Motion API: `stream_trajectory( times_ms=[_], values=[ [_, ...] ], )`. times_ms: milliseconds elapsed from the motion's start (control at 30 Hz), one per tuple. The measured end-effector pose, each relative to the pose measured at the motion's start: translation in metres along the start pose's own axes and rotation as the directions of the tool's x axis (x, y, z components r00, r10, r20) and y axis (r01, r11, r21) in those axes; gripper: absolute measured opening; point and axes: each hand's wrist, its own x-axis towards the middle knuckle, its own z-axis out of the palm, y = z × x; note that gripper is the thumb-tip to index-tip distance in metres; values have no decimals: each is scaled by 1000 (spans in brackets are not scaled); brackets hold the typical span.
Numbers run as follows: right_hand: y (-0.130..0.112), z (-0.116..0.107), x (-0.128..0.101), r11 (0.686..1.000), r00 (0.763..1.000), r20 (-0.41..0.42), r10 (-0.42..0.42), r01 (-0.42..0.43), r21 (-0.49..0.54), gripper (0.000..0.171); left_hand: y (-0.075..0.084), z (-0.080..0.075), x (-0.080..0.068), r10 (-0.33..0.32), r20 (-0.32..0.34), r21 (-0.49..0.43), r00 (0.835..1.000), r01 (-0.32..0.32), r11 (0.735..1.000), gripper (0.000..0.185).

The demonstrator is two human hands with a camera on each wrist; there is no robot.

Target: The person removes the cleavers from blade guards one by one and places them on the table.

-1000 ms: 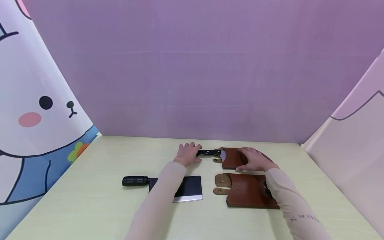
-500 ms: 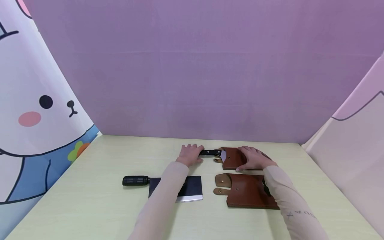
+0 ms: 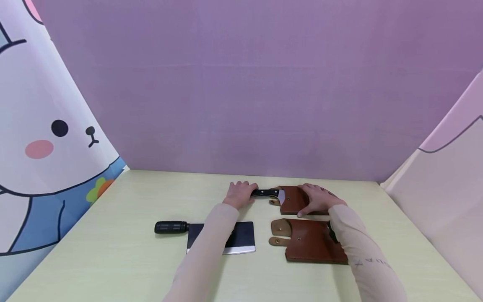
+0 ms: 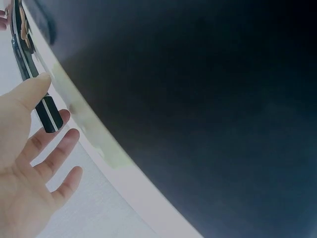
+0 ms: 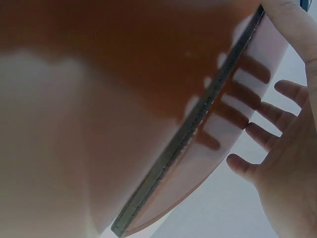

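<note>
In the head view my left hand pinches the butt of a knife's black riveted handle at the back of the table. The left wrist view has the thumb on the handle, index finger behind it and the other fingers loose. Most of the knife's blade is hidden inside a brown leather sheath; a short bright strip shows at the mouth. My right hand rests across this sheath, thumb at its near edge. Its fingers look spread and fairly straight in the right wrist view.
A cleaver with a black handle lies front left, partly covered by my left sleeve. A second brown leather sheath lies in front of the first, straps pointing left, my right sleeve over its end. A purple backdrop rises behind the table.
My left hand has moved slightly right along with the knife handle. My right hand stays on the sheath and has shifted very little; its forearm has swung slightly left.
</note>
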Motion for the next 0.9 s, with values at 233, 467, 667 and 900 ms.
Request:
stream_trajectory(
  times_ms=[233,467,667,900],
  values=[
    [-3,-4,2,999,999,38,15,-17,36,108,-1,0,3,-10,4,-2,1000,10,1000,38],
    [0,-6,2,998,998,62,-14,10,64,108,0,1,5,-11,13,-19,1000,11,1000,37],
    [1,-5,6,995,995,92,-37,28,95,107,-1,2,7,-9,20,-23,1000,10,1000,38],
    [1,-6,8,993,995,96,-41,30,111,106,-3,5,8,4,11,-28,1000,-3,1000,38]
  ],
)
